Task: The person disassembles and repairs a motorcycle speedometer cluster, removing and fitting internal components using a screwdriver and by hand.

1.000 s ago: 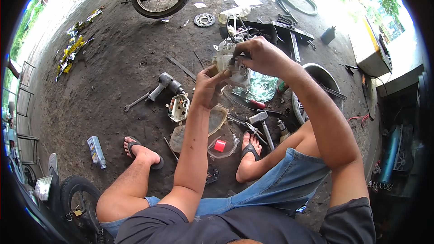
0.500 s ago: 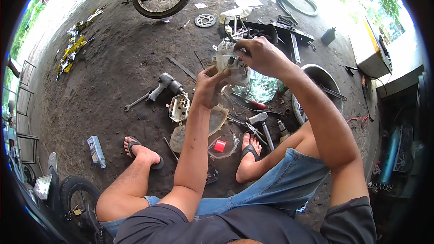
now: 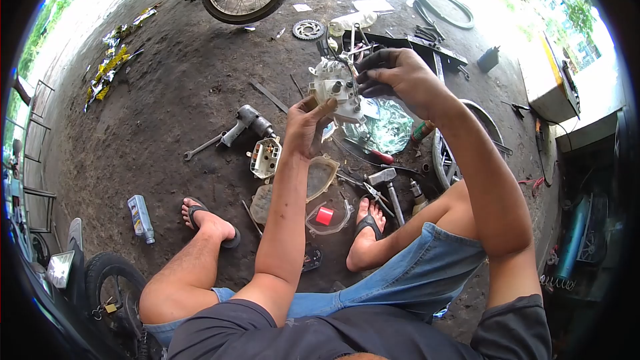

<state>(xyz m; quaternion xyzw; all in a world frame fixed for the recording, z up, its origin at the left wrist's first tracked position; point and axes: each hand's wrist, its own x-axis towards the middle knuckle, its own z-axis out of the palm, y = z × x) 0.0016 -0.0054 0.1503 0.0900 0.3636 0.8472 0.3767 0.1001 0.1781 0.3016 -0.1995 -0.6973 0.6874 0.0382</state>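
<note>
A white plastic instrument-cluster housing with knobs and fittings on its face is held up off the ground. My left hand grips its lower left edge, thumb on the face and fingers beneath. My right hand is just off the housing's right side, its darkened fingers bent inward in a loose pinch; whatever may be between the fingertips is too small to make out. Below lie an open white casing, a clear lens cover and a red square piece.
An impact wrench and a spanner lie left of my arms. A hammer, pliers and a red-handled screwdriver are by my right foot. Beyond are a sprocket and a motorcycle wheel. An oil bottle lies left.
My right hand has drawn back slightly to the right from the housing's face, where its fingers were touching. My left hand keeps its hold, and the view has shifted a little.
</note>
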